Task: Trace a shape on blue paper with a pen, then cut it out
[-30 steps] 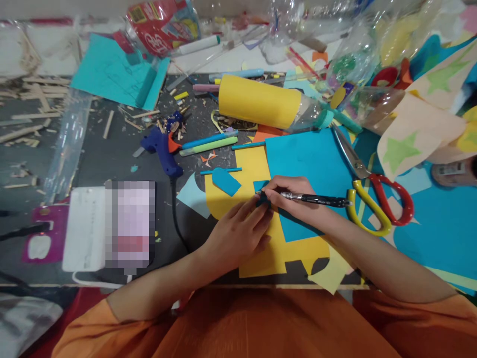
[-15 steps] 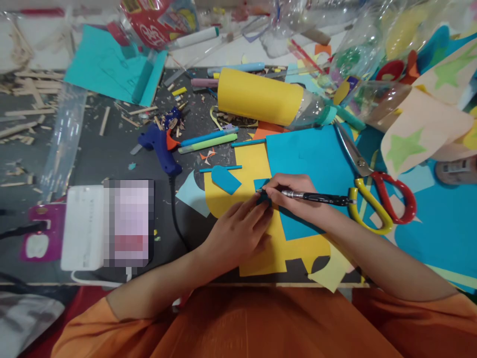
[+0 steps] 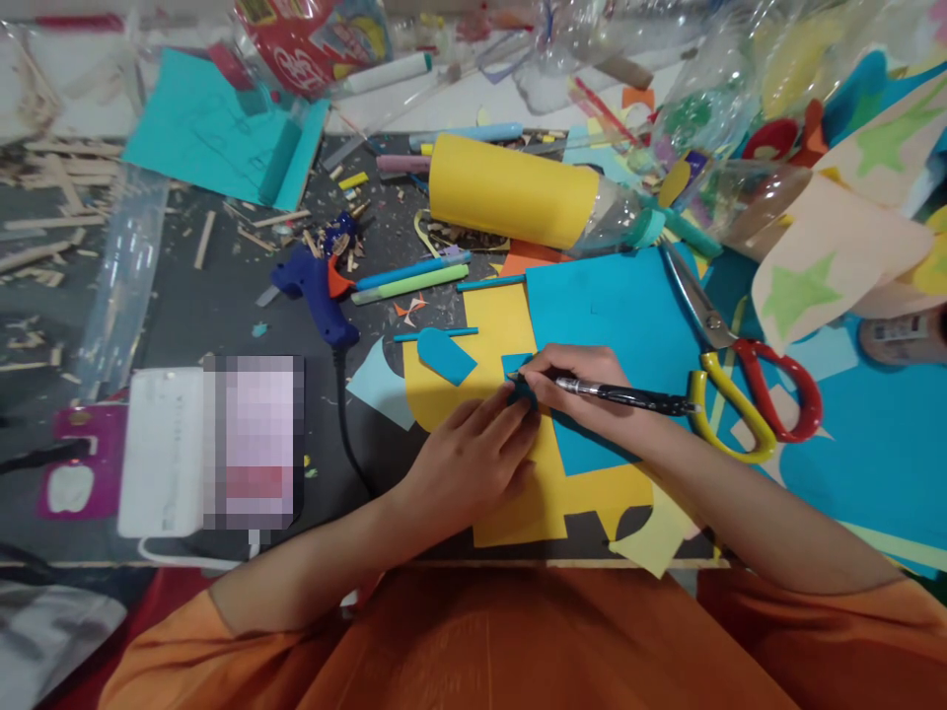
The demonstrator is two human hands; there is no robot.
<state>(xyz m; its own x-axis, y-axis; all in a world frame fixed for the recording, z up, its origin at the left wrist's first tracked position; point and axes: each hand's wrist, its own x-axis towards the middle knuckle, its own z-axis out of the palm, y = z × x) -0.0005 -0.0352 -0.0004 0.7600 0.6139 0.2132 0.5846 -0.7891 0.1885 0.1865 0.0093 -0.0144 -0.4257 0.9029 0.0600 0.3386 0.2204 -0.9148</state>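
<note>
My right hand (image 3: 581,390) is closed around a black pen (image 3: 628,396), its tip at a small blue paper piece (image 3: 516,367). My left hand (image 3: 477,449) is curled over that piece with fingers together, holding it down; the fingers hide part of it. Both hands are above a yellow paper sheet (image 3: 510,513). A larger blue sheet (image 3: 607,306) lies partly under my right hand. Left of the pen tip, a blue round-ended cutout (image 3: 446,356) rests on the yellow paper. Scissors (image 3: 714,325) with red and yellow handles lie right of my right hand.
A yellow-wrapped plastic bottle (image 3: 510,192) lies behind the sheets. Left of them are a blue glue gun (image 3: 315,291) with its cord, markers (image 3: 414,283), a white device (image 3: 163,454) and a phone (image 3: 258,444). Wood scraps (image 3: 51,177) and clear bottles (image 3: 710,108) lie farther off.
The whole view has shifted very slightly. Both hands stay at the small blue piece, and the pen has barely moved.
</note>
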